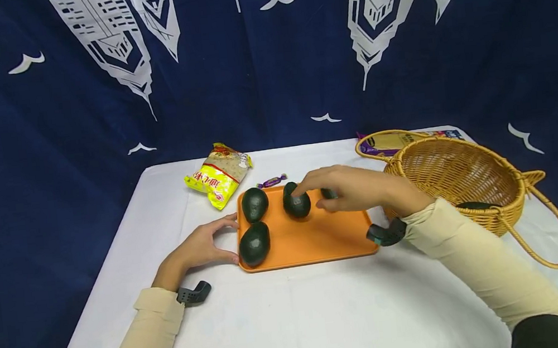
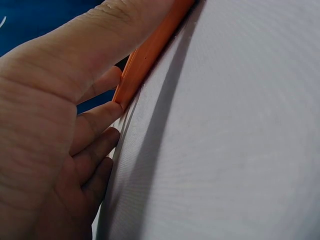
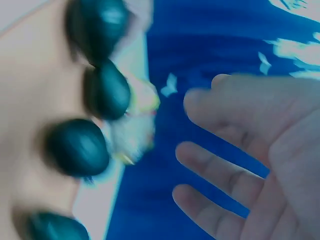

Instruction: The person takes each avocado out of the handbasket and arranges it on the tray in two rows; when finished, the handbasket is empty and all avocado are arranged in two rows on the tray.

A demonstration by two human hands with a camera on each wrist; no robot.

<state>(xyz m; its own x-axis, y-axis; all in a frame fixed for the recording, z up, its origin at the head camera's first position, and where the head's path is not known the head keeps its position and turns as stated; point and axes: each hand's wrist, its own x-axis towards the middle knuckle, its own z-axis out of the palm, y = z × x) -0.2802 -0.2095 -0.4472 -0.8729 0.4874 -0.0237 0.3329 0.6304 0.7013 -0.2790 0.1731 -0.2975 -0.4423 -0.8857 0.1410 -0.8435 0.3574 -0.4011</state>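
Several dark green avocados lie on an orange tray. At the tray's left end, a far avocado and a near avocado sit close together. My left hand touches the left edge, thumb and fingers spread along the rim; the left wrist view shows fingertips against the orange side. Over the tray reaches my right hand, fingers loosely bent and apart, close above a middle avocado. Partly hidden behind that hand is another avocado. The right wrist view shows nothing between the right hand's fingers.
A wicker basket with looped handles stands to the right, a dark green object inside. Behind it lies a purple package. A yellow snack bag and a purple wrapped candy lie beyond the tray.
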